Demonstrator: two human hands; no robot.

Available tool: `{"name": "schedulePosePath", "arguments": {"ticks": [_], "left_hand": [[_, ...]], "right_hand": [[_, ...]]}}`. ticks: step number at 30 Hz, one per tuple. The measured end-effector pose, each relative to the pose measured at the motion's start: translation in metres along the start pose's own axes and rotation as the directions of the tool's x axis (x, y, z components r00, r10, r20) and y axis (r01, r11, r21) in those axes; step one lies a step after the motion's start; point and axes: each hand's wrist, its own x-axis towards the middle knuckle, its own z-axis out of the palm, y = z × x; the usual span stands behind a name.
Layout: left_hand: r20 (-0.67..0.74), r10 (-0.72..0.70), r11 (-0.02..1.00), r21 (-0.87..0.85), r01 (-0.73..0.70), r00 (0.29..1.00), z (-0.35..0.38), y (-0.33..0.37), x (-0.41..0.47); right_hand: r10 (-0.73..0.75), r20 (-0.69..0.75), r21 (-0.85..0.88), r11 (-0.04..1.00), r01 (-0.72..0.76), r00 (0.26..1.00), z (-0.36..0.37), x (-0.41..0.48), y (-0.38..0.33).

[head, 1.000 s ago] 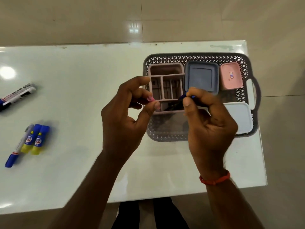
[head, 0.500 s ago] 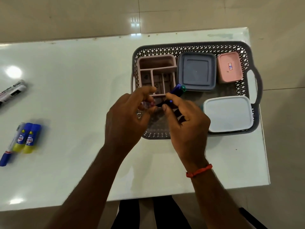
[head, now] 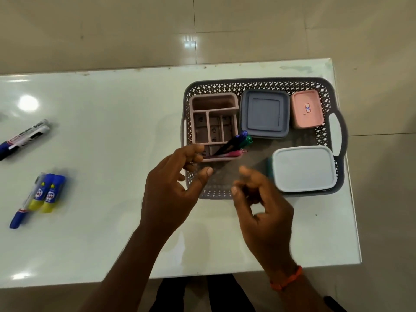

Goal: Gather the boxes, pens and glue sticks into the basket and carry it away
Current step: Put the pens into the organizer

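Observation:
A grey lattice basket (head: 258, 83) stands at the table's right end. Inside it are a pink divided organizer (head: 213, 102), a grey-blue lidded box (head: 264, 113), a small pink box (head: 307, 111) and a white-lidded box (head: 304, 168). Several pens (head: 236, 140), blue, green and pink, lean in the organizer's front compartment. My left hand (head: 175, 183) hovers at the basket's front left corner, fingertips by the pink pens, thumb apart. My right hand (head: 258, 199) is just in front of the basket, fingers loosely curled around nothing. Two glue sticks (head: 48, 192) and a blue-capped marker (head: 22, 212) lie far left.
Two more markers (head: 24, 137) lie at the left edge of the view. The white table (head: 112, 154) ends close to the basket's right handle (head: 340, 134), with tiled floor beyond. My legs show under the table's near edge.
Both hands held the pens over the organizer before. Now the pens rest in its front compartment, and the right hand has let go and drawn back toward me.

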Motion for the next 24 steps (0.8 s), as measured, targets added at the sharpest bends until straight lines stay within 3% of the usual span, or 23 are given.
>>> {"name": "schedulePosePath", "arguments": {"ticks": [11,18,24], "left_hand": [[-0.093,-0.064,0.996,-0.06,0.058,0.994,-0.016,-0.037,-0.034],[-0.175,-0.13,0.991,0.013,0.134,0.976,-0.103,-0.078,-0.071],[-0.27,-0.252,0.954,0.092,0.285,0.93,-0.185,-0.135,-0.103]], "right_hand": [[-0.031,0.146,-0.059,0.997,0.04,0.989,0.026,-0.027,-0.011],[-0.098,0.26,0.04,0.995,0.091,0.961,0.092,-0.039,-0.067],[-0.113,0.4,0.123,0.99,0.069,0.909,0.155,-0.04,-0.121]]}}
